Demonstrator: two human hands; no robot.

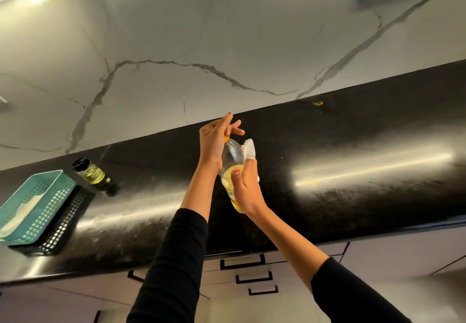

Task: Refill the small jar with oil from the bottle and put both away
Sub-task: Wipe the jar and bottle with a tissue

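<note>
A clear plastic oil bottle [233, 161] with yellow oil in its lower part stands over the black countertop [327, 171] at mid-frame. My left hand [214, 143] is at its top, fingers pinching the yellow cap. My right hand [245, 186] grips the bottle's body and also holds a white tissue [249, 149] against it. The small glass jar [92, 172], with a black lid and yellow oil inside, stands on the counter at the left, well apart from both hands.
A teal plastic basket [35, 204] sits inside or on a black mesh basket [66, 224] at the left counter edge, next to the jar. A marble backsplash [201, 45] rises behind. Drawers with black handles [252, 272] lie below the counter.
</note>
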